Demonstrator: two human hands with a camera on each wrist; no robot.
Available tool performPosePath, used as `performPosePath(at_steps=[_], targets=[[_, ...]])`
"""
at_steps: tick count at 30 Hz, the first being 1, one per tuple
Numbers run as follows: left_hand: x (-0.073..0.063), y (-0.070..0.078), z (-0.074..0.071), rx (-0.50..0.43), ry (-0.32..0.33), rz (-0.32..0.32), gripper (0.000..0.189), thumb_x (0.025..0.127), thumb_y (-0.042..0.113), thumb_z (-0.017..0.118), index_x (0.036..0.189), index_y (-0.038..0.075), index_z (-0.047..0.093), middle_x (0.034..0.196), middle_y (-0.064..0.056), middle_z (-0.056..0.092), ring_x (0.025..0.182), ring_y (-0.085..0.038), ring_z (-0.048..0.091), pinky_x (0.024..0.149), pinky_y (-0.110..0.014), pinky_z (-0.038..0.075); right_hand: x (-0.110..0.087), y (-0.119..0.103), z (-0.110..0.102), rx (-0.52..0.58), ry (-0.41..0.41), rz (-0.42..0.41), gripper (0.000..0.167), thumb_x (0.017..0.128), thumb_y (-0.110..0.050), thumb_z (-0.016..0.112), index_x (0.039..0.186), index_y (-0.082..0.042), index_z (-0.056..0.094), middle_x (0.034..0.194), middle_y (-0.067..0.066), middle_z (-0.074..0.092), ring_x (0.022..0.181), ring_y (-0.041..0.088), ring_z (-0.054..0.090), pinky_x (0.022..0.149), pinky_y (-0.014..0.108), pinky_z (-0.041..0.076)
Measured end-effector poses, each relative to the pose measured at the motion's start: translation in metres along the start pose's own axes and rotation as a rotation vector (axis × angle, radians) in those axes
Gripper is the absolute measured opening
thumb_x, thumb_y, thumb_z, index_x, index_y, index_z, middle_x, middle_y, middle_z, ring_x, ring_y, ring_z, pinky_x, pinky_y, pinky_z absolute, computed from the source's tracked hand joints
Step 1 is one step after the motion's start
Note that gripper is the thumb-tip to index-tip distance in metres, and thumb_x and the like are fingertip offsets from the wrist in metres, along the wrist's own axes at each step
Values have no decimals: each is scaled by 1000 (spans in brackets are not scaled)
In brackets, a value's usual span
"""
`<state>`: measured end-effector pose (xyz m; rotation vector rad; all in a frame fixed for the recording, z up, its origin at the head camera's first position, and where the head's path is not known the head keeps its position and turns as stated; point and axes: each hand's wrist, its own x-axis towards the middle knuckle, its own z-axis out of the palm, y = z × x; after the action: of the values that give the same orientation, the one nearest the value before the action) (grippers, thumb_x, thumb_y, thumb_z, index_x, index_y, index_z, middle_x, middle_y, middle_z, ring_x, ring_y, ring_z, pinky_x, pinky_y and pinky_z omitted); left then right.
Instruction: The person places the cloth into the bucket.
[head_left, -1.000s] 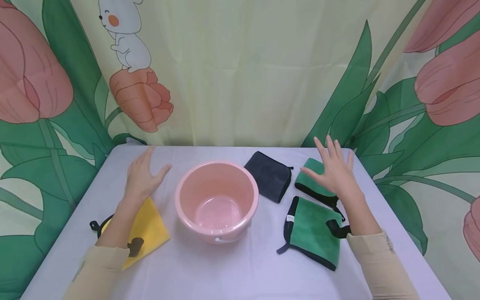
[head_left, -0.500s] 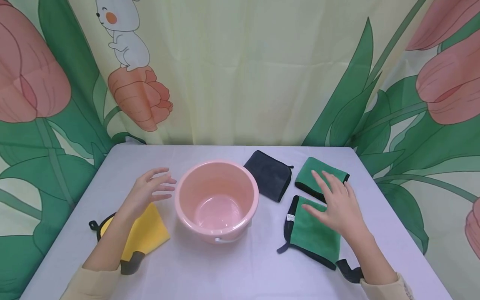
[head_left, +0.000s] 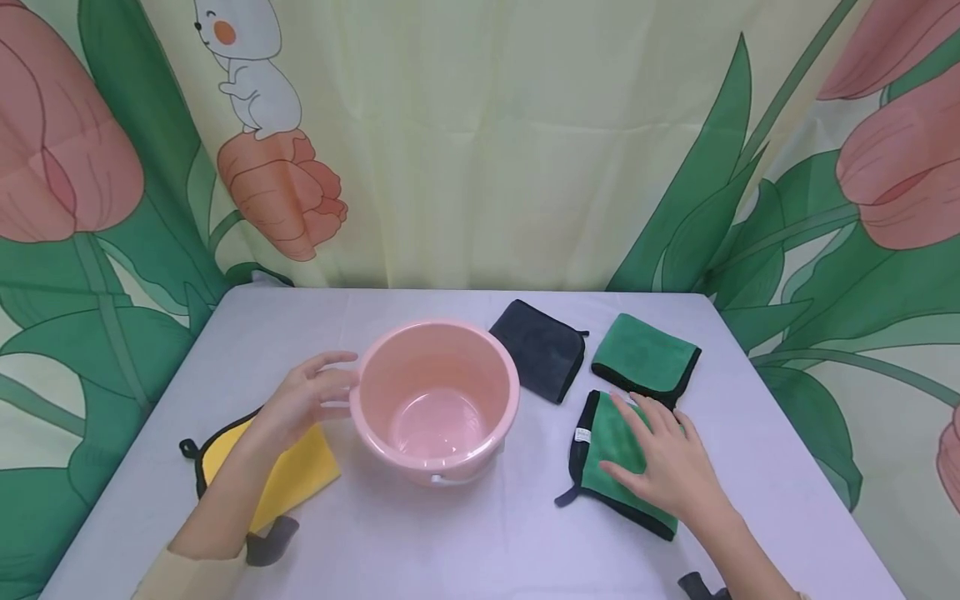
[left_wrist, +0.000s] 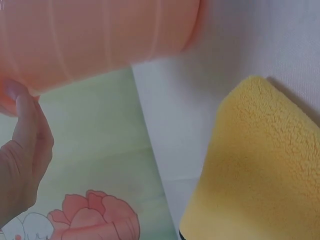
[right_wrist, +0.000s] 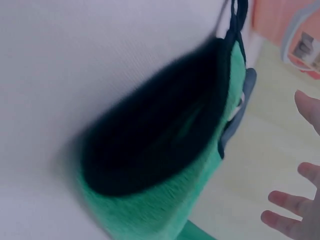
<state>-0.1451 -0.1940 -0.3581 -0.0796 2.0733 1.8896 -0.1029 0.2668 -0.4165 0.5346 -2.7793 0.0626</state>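
A pink bucket point(head_left: 435, 417) stands upright in the middle of the table, its inside bare. My left hand point(head_left: 300, 408) is at its left side, fingertips right at the rim and loosely bent. The left wrist view shows those fingers point(left_wrist: 30, 120) by the bucket's wall point(left_wrist: 90, 40). Under my left forearm lies a folded yellow towel point(head_left: 300, 471). My right hand point(head_left: 667, 462) is over a folded green towel point(head_left: 618, 442) with black edging, fingers spread and holding nothing. From the right wrist, that towel's dark folded edge point(right_wrist: 150, 140) fills the middle.
Behind the bucket to the right lies a folded dark grey towel point(head_left: 536, 350). A second green towel point(head_left: 645, 354) lies beyond the near one. A white cloth covers the table point(head_left: 450, 550). A printed curtain point(head_left: 480, 167) hangs behind it.
My left hand has moved right and nearer, up to the bucket's rim. My right hand has come back from the far green towel to above the near one. Bucket and towels stay put.
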Motion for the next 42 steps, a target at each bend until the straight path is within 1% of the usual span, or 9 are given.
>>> performPosePath(at_steps=[2, 5, 8, 14, 16, 25, 32, 38, 42], targets=[[0, -2, 1, -12, -14, 12, 59, 89, 28, 58, 136, 4, 32, 119, -13, 56, 100, -23, 59, 84, -37, 51, -3, -2, 4, 2, -14, 1, 92, 68, -58, 66, 142, -21, 29, 133, 15, 39, 117, 36, 40, 94, 59, 29], [0, -2, 3, -10, -23, 20, 58, 89, 27, 58, 136, 3, 33, 115, -13, 59, 99, -20, 59, 84, -37, 51, -7, -4, 8, 5, -34, -1, 91, 67, -59, 67, 141, -20, 31, 132, 15, 40, 117, 37, 41, 94, 60, 29], [-1, -1, 4, -1, -20, 21, 58, 89, 27, 58, 136, 3, 33, 117, -15, 57, 100, -19, 59, 84, -36, 51, -11, -5, 13, 3, -67, -5, 90, 67, -61, 67, 140, -19, 34, 132, 15, 40, 117, 36, 41, 96, 60, 29], [-2, 0, 5, 17, -15, 15, 58, 89, 27, 58, 136, 4, 34, 121, -17, 54, 103, -22, 58, 84, -35, 51, -17, -7, 22, -3, -168, -2, 91, 67, -63, 65, 140, -20, 34, 136, 15, 38, 120, 36, 40, 96, 61, 29], [-2, 0, 5, 20, -13, 15, 58, 89, 27, 58, 136, 5, 34, 122, -17, 54, 103, -23, 58, 84, -35, 51, -17, -7, 24, -2, -184, -3, 91, 66, -63, 66, 140, -20, 34, 135, 16, 40, 120, 36, 41, 96, 62, 29], [-2, -1, 6, 20, -18, 26, 56, 89, 25, 58, 136, 4, 35, 123, -20, 53, 105, -26, 57, 84, -36, 51, -20, -4, 34, 14, -271, 13, 85, 67, -53, 70, 138, -20, 37, 129, 17, 44, 116, 37, 44, 93, 61, 32], [-1, -2, 5, 23, -23, 38, 56, 89, 24, 58, 136, 4, 35, 119, -17, 56, 101, -23, 58, 84, -35, 51, -17, -5, 39, 41, -251, 0, 74, 68, -42, 71, 132, -15, 45, 120, 16, 48, 109, 37, 48, 87, 57, 39], [-1, -3, 5, 17, -27, 43, 56, 89, 25, 58, 135, 4, 35, 119, -17, 56, 102, -24, 58, 84, -36, 51, -16, -5, 42, 12, -247, -32, 64, 70, -30, 74, 126, -10, 49, 114, 14, 49, 104, 34, 48, 85, 54, 41], [-1, -2, 6, 15, -23, 34, 55, 89, 25, 58, 136, 5, 35, 121, -19, 55, 104, -26, 57, 84, -36, 51, -17, -4, 44, -11, -219, -70, 60, 70, -21, 77, 122, -8, 50, 108, 11, 50, 98, 31, 48, 80, 50, 44]])
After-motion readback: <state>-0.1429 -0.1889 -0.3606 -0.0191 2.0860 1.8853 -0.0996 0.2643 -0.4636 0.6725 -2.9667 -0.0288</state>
